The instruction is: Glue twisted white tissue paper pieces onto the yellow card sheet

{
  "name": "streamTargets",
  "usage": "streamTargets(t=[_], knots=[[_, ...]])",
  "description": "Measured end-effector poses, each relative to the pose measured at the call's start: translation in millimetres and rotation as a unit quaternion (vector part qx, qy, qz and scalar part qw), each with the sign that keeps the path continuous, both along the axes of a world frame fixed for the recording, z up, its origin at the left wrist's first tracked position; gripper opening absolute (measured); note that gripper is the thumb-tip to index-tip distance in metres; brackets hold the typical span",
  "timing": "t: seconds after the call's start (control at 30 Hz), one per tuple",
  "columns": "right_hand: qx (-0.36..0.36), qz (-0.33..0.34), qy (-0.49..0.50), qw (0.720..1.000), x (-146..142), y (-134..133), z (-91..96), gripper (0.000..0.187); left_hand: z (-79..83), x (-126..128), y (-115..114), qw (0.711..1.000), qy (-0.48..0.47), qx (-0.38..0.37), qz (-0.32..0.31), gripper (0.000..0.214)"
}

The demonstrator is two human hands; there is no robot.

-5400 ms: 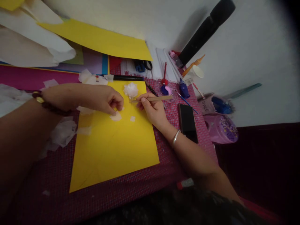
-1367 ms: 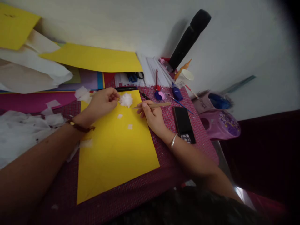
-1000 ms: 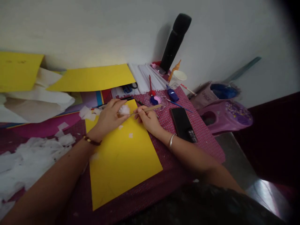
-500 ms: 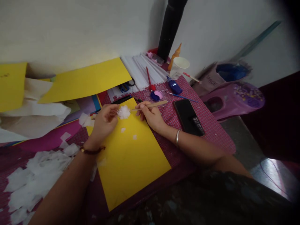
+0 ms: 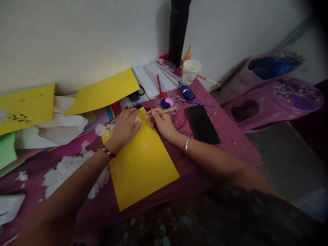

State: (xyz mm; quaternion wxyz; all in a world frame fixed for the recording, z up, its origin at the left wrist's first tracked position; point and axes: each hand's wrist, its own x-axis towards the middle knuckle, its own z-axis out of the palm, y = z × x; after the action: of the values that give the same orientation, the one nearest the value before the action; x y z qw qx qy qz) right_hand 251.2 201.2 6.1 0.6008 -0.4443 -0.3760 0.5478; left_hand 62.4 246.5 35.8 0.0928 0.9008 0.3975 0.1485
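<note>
My left hand (image 5: 125, 126) lies palm down over the top of a yellow sheet of paper (image 5: 146, 174), its fingers stretched out. It covers most of a ruffled white paper cluster (image 5: 137, 119), of which only a sliver shows by the fingertips. Pinched in my right hand (image 5: 162, 123) is a light wooden stick (image 5: 167, 111), its thin end pointing at the cluster. A small white paper square (image 5: 144, 145) rests lower on the sheet. Left of it, many torn white paper pieces (image 5: 64, 171) are heaped on the table.
On the checked tablecloth (image 5: 230, 143) lie a black phone (image 5: 203, 124), a blue paint bottle (image 5: 187, 91) and a paint palette (image 5: 166, 102). A paper cup (image 5: 191, 70) stands behind. Yellow sheets (image 5: 102, 90) and crumpled paper fill the far left. A purple plastic stool (image 5: 256, 106) is at right.
My left hand has turned palm down and moved over the white cluster, hiding most of it. My right hand keeps its hold on the stick. The camera view has shifted left.
</note>
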Motion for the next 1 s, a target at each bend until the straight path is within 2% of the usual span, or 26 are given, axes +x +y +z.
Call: streamTargets(t=[0.1,0.2,0.27,0.33,0.4,0.5,0.57,0.67,0.83,0.9,1.0], knots=[[0.017,-0.008,-0.006,1.0,1,1,-1.9,0.032,-4.0,10,-9,1.0,0.008,-0.026,-0.01,0.044],[0.027,-0.026,-0.002,0.999,3,3,-4.5,0.038,-11.2,14,-12,0.995,-0.04,-0.085,0.024,0.033],[0.024,-0.026,0.003,0.999,3,4,-5.2,0.039,-9.6,11,-11,0.99,-0.07,-0.116,0.046,0.024],[0.017,-0.023,0.004,1.0,3,5,-4.6,0.037,0.8,1,-7,0.985,-0.08,-0.145,0.047,0.022],[0.014,-0.021,0.003,1.0,3,4,-3.0,0.032,17.8,-16,-3,0.978,-0.103,-0.176,0.053,0.03],[0.017,-0.018,-0.009,1.0,4,1,0.0,0.029,40.5,-51,-2,0.946,-0.209,-0.208,0.137,0.039],[0.016,-0.013,-0.025,0.999,4,0,1.3,0.029,43.7,-71,-9,0.936,-0.201,-0.221,0.187,0.034],[0.009,0.002,-0.045,0.999,2,-2,1.8,0.03,28.9,-78,-23,0.936,-0.157,-0.247,0.196,0.025],[0.008,0.02,-0.075,0.997,1,-2,0.6,0.029,-1.5,-47,-29,0.952,-0.103,-0.218,0.19,0.021],[0.01,0.018,-0.084,0.996,1,-2,-0.1,0.029,-3.9,-35,-25,0.957,-0.076,-0.204,0.189,0.017],[0.014,0.015,-0.091,0.996,2,-2,-1.3,0.031,1.3,-26,-27,0.959,-0.066,-0.211,0.178,0.013]])
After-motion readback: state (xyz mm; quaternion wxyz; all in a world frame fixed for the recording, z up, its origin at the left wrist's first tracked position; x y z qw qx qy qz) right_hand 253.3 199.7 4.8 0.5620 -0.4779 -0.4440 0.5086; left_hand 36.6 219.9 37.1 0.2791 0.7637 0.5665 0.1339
